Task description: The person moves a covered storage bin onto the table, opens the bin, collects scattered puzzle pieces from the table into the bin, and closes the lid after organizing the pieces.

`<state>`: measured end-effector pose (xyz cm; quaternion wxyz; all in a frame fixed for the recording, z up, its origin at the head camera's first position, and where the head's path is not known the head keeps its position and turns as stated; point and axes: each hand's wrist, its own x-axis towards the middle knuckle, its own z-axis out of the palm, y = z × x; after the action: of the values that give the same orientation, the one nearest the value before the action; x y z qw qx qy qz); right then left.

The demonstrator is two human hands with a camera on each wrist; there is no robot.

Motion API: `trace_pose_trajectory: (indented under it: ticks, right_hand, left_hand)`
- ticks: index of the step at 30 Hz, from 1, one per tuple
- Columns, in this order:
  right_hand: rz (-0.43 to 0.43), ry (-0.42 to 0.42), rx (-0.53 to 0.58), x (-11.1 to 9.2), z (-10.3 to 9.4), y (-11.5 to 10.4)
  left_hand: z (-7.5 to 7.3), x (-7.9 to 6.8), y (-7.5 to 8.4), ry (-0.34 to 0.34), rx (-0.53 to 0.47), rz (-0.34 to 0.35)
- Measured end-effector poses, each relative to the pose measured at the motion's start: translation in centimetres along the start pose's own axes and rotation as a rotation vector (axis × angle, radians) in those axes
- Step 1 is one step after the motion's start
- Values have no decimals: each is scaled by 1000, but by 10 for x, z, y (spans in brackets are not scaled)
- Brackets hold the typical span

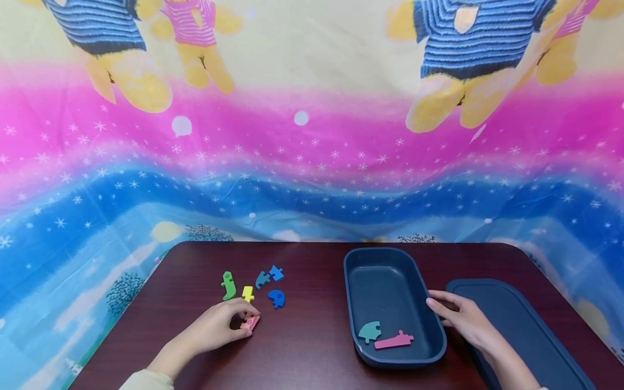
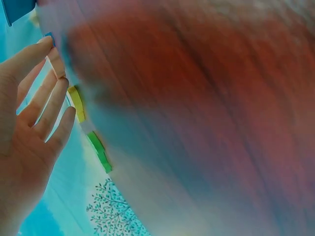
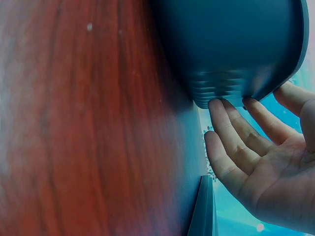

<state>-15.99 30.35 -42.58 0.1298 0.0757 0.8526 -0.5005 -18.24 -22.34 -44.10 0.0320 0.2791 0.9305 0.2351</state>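
My left hand (image 1: 216, 323) pinches a salmon-pink puzzle piece (image 1: 251, 323) between thumb and fingers, low over the table's left half. Just beyond it lie a yellow piece (image 1: 248, 293) and a long green piece (image 1: 228, 285); several blue pieces, one of them rounded (image 1: 277, 298), sit to their right. My right hand (image 1: 465, 319) touches the right side of a dark blue-grey box (image 1: 396, 359), fingertips against its outer wall (image 3: 221, 73). Inside the box, near its front end, are a teal fan-shaped piece (image 1: 369, 331) and a long pink piece (image 1: 394, 340).
A matching dark lid (image 1: 517, 319) lies flat to the right of the box, partly under my right forearm. The dark red-brown table (image 1: 302, 303) ends at a back edge before a printed cloth (image 1: 312, 141) with bears and snowflakes.
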Motion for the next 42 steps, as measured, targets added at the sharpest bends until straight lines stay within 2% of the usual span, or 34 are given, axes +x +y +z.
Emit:
trace_pose_trajectory:
  ticks: [7,16,23,31,42]
  right_hand:
    - [2,1,7,1,0,0]
    - [1,4,4,0,0,0]
    - [5,1,-10,1,0,1]
    - [9,3,-14,0,-2,1]
    - [4,-1,-10,2,0,1]
  left_hand:
    - [2,3,6,-11,-13,-20]
    - [2,8,15,6,-24,30]
    - [5,12,25,9,-15,36]
    - [11,24,38,16,-2,78]
    - [13,40,54,44,-35,109]
